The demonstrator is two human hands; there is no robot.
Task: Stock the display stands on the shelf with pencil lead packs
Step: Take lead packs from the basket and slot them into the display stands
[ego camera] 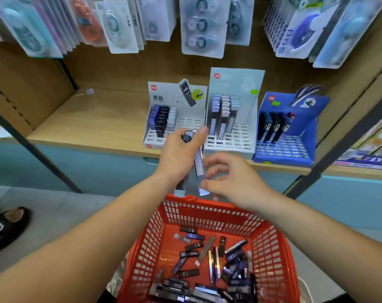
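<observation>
Stocking, midway | left hand [179,155] clamped round a bundle of packs [199,164] | right hand [231,180] curled at the bundle's lower end, pinch or mere touch I cannot tell | stands [236,141] just beyond grip: three, each part-filled, front slots bare | basket [270,237] below grip, many loose packs; I judge plenty left.

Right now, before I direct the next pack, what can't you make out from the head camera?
Head view: how many lead packs the left hand grips; its fingers and blur hide them.
Whether the right hand pinches those packs; blurred.
Front slots of the left white stand; behind the left hand.
Labels on the loose packs in the red basket; too small, near end cut by the bottom edge.
</observation>
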